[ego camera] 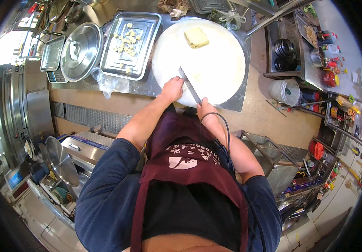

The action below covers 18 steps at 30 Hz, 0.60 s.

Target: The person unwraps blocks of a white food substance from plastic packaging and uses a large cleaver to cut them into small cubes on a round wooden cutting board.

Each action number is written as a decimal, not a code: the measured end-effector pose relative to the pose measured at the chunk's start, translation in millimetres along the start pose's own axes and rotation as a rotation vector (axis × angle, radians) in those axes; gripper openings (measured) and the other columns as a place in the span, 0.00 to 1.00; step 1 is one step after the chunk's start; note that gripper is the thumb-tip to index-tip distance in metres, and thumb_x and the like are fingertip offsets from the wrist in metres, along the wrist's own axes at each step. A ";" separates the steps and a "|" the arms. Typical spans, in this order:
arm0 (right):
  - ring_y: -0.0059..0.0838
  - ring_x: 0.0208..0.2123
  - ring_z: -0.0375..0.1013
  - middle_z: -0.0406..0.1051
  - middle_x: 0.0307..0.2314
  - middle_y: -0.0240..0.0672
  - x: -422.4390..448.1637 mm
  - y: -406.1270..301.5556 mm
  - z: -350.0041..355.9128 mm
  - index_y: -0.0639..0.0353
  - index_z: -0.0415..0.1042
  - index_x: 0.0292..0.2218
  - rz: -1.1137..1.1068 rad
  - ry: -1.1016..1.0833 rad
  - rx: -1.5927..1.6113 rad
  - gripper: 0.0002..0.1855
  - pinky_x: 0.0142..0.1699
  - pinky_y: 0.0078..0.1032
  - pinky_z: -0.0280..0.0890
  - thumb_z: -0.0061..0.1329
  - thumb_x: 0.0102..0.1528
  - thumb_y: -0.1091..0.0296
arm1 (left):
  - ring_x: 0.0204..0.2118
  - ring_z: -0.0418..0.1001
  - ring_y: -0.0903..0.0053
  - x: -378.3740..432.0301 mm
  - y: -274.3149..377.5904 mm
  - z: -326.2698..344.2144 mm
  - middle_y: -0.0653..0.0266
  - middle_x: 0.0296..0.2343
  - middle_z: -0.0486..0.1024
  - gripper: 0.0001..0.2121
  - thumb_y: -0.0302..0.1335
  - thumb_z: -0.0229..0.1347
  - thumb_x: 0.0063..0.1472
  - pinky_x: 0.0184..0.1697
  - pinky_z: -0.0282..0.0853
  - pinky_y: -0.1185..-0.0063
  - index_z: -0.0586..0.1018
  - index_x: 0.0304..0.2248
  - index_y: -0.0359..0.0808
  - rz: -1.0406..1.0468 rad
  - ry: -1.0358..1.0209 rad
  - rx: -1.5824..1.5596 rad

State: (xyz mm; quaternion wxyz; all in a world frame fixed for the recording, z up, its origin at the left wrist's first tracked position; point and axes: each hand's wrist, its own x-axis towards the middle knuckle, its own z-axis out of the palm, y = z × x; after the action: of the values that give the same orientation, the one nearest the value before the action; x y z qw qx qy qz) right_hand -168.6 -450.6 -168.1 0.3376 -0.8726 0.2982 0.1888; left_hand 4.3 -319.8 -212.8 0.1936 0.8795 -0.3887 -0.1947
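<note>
My right hand (207, 110) grips the handle of a kitchen knife (189, 84). The blade lies slantwise over a round white cutting board (228, 66), its tip pointing away to the left. Beside the blade, the curled fingers of my left hand (172, 89) hold down a pale yellow piece of food (185, 87), mostly hidden by the hand. Farther back on the board rests a thick yellow block (197, 37), perhaps tofu or cake. Several small yellow cubes (130, 40) are scattered in a rectangular metal tray (105, 67) left of the board.
Left of the tray lie a round metal lid (83, 52) and a smaller metal tray (52, 52). A clear plastic bag (105, 83) hangs over the steel table's front edge. A tied plastic bag (228, 19) sits behind the board. A white bucket (284, 92) stands to the right.
</note>
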 end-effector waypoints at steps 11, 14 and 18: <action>0.63 0.31 0.73 0.73 0.25 0.60 -19.1 -12.2 -14.5 0.64 0.61 0.38 -0.120 -0.004 0.044 0.16 0.37 0.50 0.67 0.45 0.61 0.58 | 0.41 0.74 0.54 -14.5 5.1 -1.5 0.51 0.34 0.74 0.09 0.25 0.55 0.54 0.46 0.71 0.63 0.78 0.36 0.33 -0.178 0.020 -0.095; 0.63 0.31 0.73 0.73 0.25 0.60 -7.4 -0.1 4.6 0.64 0.61 0.38 -0.092 -0.026 0.004 0.16 0.37 0.51 0.66 0.45 0.61 0.59 | 0.42 0.74 0.57 -14.8 8.2 -3.8 0.52 0.35 0.74 0.07 0.25 0.55 0.54 0.46 0.71 0.64 0.76 0.34 0.33 -0.148 0.025 -0.083; 0.62 0.32 0.74 0.73 0.26 0.60 6.7 -9.6 -0.7 0.64 0.60 0.38 -0.097 -0.027 -0.036 0.16 0.38 0.51 0.66 0.45 0.61 0.58 | 0.41 0.73 0.57 -14.8 3.8 1.9 0.53 0.34 0.74 0.07 0.25 0.55 0.54 0.46 0.71 0.64 0.76 0.33 0.33 -0.117 0.055 -0.077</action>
State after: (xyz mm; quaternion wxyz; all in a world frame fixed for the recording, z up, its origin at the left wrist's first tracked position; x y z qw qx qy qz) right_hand -157.3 -448.0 -166.6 0.3345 -0.8894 0.2474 0.1894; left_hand -8.2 -311.3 -209.7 0.2262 0.8976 -0.3235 -0.1962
